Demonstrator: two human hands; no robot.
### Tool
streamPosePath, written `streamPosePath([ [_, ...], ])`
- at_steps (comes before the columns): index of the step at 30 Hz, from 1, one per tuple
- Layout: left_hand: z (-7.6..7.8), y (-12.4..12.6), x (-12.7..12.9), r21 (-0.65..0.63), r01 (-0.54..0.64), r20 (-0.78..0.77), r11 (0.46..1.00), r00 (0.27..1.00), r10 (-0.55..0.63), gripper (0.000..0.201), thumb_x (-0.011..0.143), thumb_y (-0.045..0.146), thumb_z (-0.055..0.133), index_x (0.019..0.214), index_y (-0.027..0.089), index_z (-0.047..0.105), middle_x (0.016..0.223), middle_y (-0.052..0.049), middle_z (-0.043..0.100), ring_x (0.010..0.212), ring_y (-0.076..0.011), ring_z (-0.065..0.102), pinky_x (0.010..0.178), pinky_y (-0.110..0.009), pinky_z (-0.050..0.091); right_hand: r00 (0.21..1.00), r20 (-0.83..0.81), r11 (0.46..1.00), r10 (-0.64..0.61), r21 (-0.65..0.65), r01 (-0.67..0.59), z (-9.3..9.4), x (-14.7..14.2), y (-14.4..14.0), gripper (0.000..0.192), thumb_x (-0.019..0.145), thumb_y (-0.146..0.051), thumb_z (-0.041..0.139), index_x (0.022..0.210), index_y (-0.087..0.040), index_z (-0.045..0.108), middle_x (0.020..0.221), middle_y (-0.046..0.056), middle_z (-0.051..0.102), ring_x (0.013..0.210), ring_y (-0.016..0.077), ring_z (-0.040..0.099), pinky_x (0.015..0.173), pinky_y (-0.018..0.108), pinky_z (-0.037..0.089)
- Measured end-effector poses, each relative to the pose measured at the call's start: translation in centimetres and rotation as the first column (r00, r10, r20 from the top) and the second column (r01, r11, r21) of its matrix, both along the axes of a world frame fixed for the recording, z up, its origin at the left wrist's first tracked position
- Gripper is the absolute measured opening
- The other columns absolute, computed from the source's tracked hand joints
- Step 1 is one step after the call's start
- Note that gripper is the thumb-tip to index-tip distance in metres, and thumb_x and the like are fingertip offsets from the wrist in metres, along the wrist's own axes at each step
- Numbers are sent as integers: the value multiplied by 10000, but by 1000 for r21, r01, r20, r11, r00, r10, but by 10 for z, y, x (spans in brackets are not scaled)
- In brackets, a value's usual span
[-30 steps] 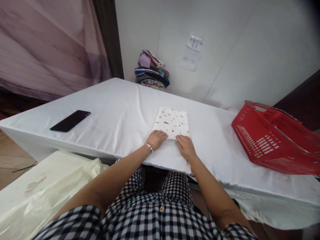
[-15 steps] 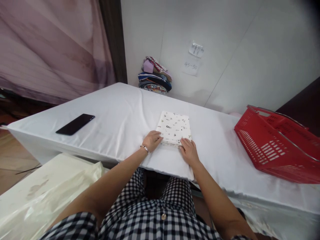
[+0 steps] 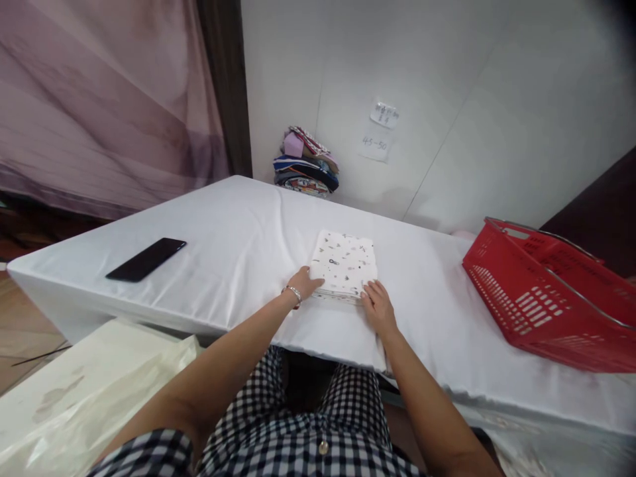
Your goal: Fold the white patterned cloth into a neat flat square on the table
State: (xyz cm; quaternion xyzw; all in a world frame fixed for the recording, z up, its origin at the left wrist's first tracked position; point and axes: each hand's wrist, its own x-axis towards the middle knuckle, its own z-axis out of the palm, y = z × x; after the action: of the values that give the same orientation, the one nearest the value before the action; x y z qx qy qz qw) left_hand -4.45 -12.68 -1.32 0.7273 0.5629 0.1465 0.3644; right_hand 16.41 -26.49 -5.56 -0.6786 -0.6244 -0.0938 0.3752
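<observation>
A folded white cloth with small dark prints lies flat on the white-covered table, near its front edge. My left hand, with a bracelet on the wrist, has its fingers at the cloth's near left corner, tucked at the edge. My right hand rests at the near right corner, fingers on the cloth's edge. Both hands touch the cloth; whether they grip it or just press on it is unclear.
A black phone lies on the table's left part. A red plastic basket stands at the right. A stack of folded colourful clothes sits at the far edge against the wall. A pale plastic sheet spreads at lower left.
Both hands slid from on top of the cloth's near edge out to its near corners. The camera view shifted slightly; the cloth stayed in place.
</observation>
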Motion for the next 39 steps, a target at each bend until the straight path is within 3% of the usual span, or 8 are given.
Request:
streamPosePath([
  [4,6,27,-10,96,7,102,995,995,-17,661,709,321,636,1312,211,387,1207,-84,587,1072,-223,568,895,-303,442,984,-122,991,131,24,-129,3,-2,-4,328,881,-350,460,1112,-195,634,1155,90,618,1193,229,474,1020,447,391],
  [9,12,86,-49,143,-392,233,909,906,354,636,792,381,532,1359,201,308,1298,-115,514,1105,-253,551,900,-367,453,966,-196,985,169,58,-161,8,-7,-7,329,868,-351,478,1139,-223,616,1159,82,615,1092,202,555,955,394,461],
  [11,5,95,-59,142,-426,209,894,895,393,709,774,447,548,1368,152,298,1327,-158,478,1171,-282,498,968,-394,406,961,-247,993,121,43,-114,7,-6,-5,319,872,-358,462,1103,-221,633,1090,85,645,1030,201,587,879,378,506],
  [16,-20,78,-53,250,-400,263,882,904,336,706,751,547,531,1328,170,377,1342,-142,466,1202,-287,468,1008,-414,377,935,-348,997,76,18,-75,0,-4,-2,305,861,-345,449,1044,-211,652,1046,81,662,978,206,606,799,364,529],
  [21,-24,68,-47,318,-396,241,861,913,331,748,710,550,575,1329,179,378,1350,-119,458,1222,-299,443,1040,-419,346,902,-431,994,35,-79,-77,3,7,11,323,836,-373,480,1081,-230,634,1094,71,652,861,198,636,710,340,540],
  [28,-19,66,-48,351,-366,178,862,930,322,719,718,485,585,1324,164,368,1350,-129,456,1214,-306,445,1028,-444,347,932,-328,981,-156,-159,108,16,71,111,429,787,-406,517,1160,-201,573,1218,92,576,1052,223,561,864,380,468],
  [33,-22,67,-48,340,-380,187,860,924,334,737,702,478,612,1327,167,375,1310,-131,501,1186,-312,475,1012,-443,363,934,-303,943,-189,-322,87,16,98,168,413,744,-382,544,1078,-155,627,1086,111,641,995,236,585,903,390,429],
  [39,-26,69,-51,264,-397,227,879,911,343,822,711,573,576,1385,190,305,1243,-122,561,1131,-306,527,958,-430,411,925,-326,926,-196,-373,65,16,96,148,388,657,-306,587,1016,-179,661,965,59,686,845,216,625,762,324,476],
])
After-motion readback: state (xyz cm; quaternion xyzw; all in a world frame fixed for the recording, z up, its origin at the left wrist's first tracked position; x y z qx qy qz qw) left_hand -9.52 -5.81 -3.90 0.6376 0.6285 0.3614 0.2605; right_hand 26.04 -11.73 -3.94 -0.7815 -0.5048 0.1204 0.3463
